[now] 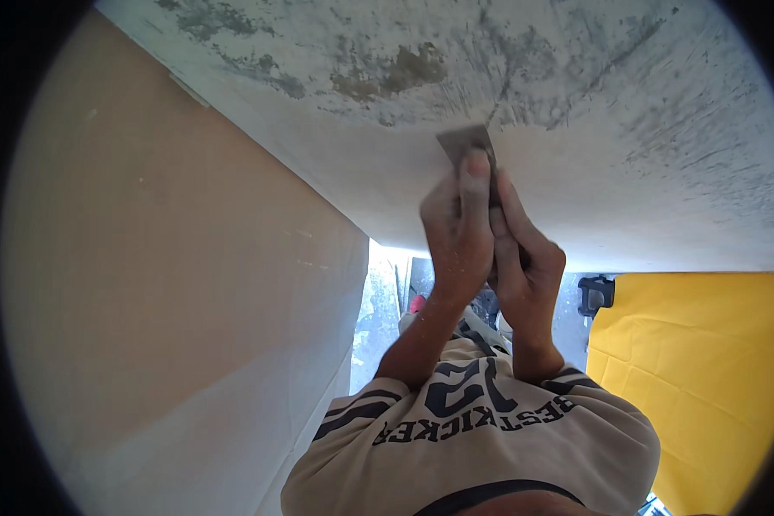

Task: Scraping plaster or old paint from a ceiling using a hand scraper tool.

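Both my hands are raised in front of me, close together on a flat grey scraper (461, 140) with a broad blade. My left hand (456, 219) is closed round it, with the thumb lying on the blade's face. From the other side my right hand (525, 245) presses its fingers along the tool's lower part, most of which the hands cover. The blade's wide edge lies against or very near the white wall (387, 172), just below a rough, grey-marked area. Whether it touches cannot be made out.
A beige wall (189, 258) runs along my left and meets the white wall in a corner. At the lower right hangs or stands a creased yellow sheet (697, 370), with a dark grey fitting (595, 295) beside it. Far below, the speckled floor (374, 314) shows.
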A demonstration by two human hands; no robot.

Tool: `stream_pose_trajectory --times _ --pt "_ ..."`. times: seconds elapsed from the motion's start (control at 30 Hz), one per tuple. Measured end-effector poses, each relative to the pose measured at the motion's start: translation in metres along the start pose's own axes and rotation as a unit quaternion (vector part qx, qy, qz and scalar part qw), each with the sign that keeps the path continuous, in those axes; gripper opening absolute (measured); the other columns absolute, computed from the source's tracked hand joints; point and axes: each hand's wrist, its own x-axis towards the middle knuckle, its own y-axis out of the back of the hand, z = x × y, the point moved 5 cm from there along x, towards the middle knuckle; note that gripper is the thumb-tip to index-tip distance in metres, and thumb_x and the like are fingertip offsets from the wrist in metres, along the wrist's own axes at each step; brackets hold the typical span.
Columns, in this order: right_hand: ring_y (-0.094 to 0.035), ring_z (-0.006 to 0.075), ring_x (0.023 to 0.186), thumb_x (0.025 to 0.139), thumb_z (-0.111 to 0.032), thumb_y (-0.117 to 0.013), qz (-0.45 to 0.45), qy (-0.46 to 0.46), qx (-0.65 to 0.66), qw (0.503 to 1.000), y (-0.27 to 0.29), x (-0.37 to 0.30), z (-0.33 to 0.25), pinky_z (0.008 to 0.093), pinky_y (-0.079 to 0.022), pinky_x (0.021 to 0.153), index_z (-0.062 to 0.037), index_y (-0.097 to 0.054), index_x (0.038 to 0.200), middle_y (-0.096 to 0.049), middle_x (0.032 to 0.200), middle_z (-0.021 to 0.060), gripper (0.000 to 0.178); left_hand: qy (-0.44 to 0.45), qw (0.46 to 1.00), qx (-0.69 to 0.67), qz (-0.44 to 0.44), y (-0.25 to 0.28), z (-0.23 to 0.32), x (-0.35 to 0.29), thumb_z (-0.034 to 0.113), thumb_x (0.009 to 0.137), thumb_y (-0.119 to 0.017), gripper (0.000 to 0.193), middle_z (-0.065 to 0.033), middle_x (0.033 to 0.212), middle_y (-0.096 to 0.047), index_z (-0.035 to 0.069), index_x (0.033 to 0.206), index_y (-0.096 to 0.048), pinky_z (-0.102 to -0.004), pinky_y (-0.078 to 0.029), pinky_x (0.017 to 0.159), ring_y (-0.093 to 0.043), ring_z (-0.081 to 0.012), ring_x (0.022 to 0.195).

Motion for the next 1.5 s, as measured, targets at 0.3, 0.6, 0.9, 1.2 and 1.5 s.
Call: stream_pose_trajectory --times 0.3,0.6,0.9,1.2,1.5 --pt "-0.066 0.0188 0.104 0.096 0.001 -0.05 -0.03 -0.047 0.013 0.998 -0.004 -0.008 0.004 0.028 -0.048 0.093 -0.0011 -0.056 0.135 -0.068 0.116 0.0211 0.039 0.035 0.999 -0.026 -0.015 0.01 -0.01 -0.002 0.033 0.107 -0.043 0.042 0.0063 0.066 -0.041 0.009 0.073 -0.049 -0.0228 -0.029 0.052 -0.035 -0.0029 0.061" --pt "-0.064 0.012 0.095 0.095 0.001 -0.053 -0.056 -0.067 0.013 0.996 -0.013 0.009 -0.019 0.0229 -0.048 0.085 -0.0002 -0.058 0.133 -0.071 0.108 0.0178 0.037 -0.038 0.999 -0.029 -0.024 0.007 0.035 0.015 0.033 0.106 -0.041 0.038 0.0053 0.068 -0.042 0.007 0.08 -0.051 -0.0245 -0.031 0.054 -0.037 -0.0053 0.063" --pt "-0.064 0.0157 0.098 0.096 0.0 -0.051 -0.029 -0.006 -0.009 1.0 0.002 -0.006 0.005 0.0261 -0.047 0.09 0.0011 -0.056 0.133 -0.07 0.109 0.0178 0.037 0.01 0.999 -0.027 -0.019 0.003 -0.003 -0.003 0.035 0.107 -0.041 0.04 0.0053 0.071 -0.043 0.007 0.078 -0.051 -0.0247 -0.032 0.054 -0.037 -0.0059 0.063" --pt "-0.063 0.0145 0.105 0.096 0.0 -0.052 -0.05 0.002 0.036 0.998 -0.002 -0.005 0.003 0.0256 -0.046 0.093 0.0002 -0.056 0.134 -0.069 0.114 0.0186 0.038 0.022 0.999 -0.041 -0.016 0.005 -0.01 -0.008 0.036 0.106 -0.042 0.039 0.0055 0.07 -0.046 0.008 0.08 -0.051 -0.0216 -0.031 0.054 -0.038 -0.0035 0.062" --pt "-0.066 0.0198 0.095 0.095 -0.002 -0.054 -0.18 0.062 0.065 0.98 -0.031 0.017 0.011 0.0267 -0.047 0.085 -0.0003 -0.04 0.146 -0.067 0.116 0.021 0.053 0.019 0.994 -0.083 0.064 0.035 0.005 0.029 0.046 0.103 -0.045 0.047 -0.003 0.069 -0.053 0.004 0.084 -0.054 -0.0235 -0.04 0.054 -0.05 -0.0116 0.06"
